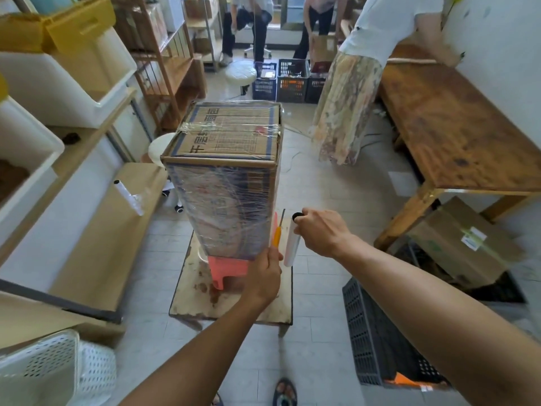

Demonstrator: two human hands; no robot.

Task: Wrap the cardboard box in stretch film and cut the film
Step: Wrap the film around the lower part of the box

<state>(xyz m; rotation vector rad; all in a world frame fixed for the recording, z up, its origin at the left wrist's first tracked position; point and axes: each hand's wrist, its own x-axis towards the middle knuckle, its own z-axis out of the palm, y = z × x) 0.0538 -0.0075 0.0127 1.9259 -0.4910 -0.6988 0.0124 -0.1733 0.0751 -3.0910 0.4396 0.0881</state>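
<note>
Box (225,148) stands upright on a pink stool (227,269), which sits on a low table (187,300). Film (222,200) covers the box's front and crosses its top. Left hand (266,271): grip closed round an orange knife (277,234), blade up, just beside the box's lower right edge. Right hand (322,232): grip closed round the top end of the roll (292,247), which hangs near-upright just right of the knife.
</note>
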